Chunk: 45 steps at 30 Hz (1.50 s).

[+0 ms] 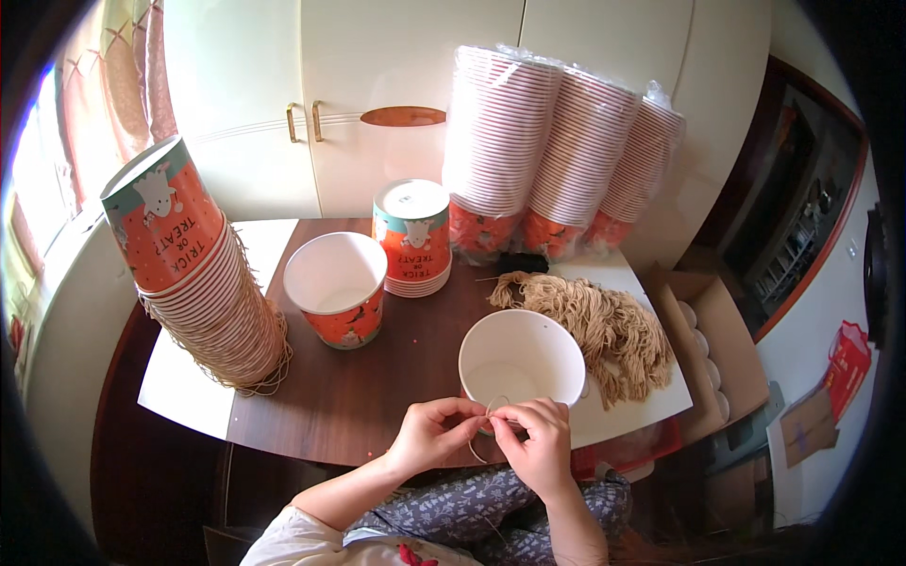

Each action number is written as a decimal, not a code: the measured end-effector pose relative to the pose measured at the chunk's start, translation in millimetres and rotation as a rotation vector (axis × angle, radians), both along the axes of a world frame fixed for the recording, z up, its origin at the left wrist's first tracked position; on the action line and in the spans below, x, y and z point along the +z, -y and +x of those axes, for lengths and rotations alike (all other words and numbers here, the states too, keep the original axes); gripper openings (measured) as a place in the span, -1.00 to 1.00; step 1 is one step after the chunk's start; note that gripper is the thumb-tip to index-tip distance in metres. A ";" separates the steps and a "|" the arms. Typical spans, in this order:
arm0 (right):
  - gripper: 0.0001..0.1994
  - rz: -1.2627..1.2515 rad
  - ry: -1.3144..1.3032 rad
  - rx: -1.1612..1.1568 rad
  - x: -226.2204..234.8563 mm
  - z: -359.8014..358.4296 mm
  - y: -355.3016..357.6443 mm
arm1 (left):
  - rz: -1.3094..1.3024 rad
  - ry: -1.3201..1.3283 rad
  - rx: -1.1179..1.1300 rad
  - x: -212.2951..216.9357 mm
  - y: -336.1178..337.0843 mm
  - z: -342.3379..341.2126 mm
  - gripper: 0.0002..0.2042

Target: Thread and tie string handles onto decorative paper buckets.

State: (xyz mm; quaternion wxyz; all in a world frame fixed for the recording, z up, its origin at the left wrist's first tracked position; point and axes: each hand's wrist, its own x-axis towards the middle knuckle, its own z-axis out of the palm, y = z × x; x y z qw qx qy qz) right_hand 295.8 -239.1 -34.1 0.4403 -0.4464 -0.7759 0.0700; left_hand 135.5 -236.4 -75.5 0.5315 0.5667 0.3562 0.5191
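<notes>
Tan cord (474,454), thin, looped, sits between both hands at the near rim of a white-lined paper bucket (521,357), which stands mouth up near the table's front edge. Left hand (432,436): thumb and index together, pinched on the cord. Right hand (535,445): same, thumb and index closed on it, tips nearly meeting the left's. Other fingers curl in, partly hidden; can't tell from here whether any press on the bucket. Step looks like fine cord work, maybe a knot, hidden by the fingertips. To do it well: pinch close to the crossing, leave enough tail to grip, hold one side still while the other pulls, draw up evenly, and don't drag the rim, since an unfilled paper bucket probably tips or dents easily. Pose: left forearm (349,491) slants up and inward from the lower left; right forearm (578,528) rises steeper, leaning left; wrists low, hands meeting over the patterned trousers (429,507) and the table edge. Nearby: loose tan twine bundle (604,330) just right of the bucket, second open bucket (335,274) farther back on the left, brown tabletop (415,368) between.
</notes>
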 end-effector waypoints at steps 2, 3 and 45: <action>-0.93 -0.001 -0.004 -0.001 0.3 -0.5 0.1 | 0.046 -0.070 0.014 -1.1 -1.2 -0.7 -0.85; -0.93 -0.002 -0.004 -0.001 0.0 -0.6 0.0 | 0.045 -0.069 0.014 -1.2 -1.4 -0.8 -0.85; -0.93 0.034 -0.067 0.026 -2.6 2.8 -0.3 | -0.093 0.113 -0.200 1.0 -0.8 2.8 -0.80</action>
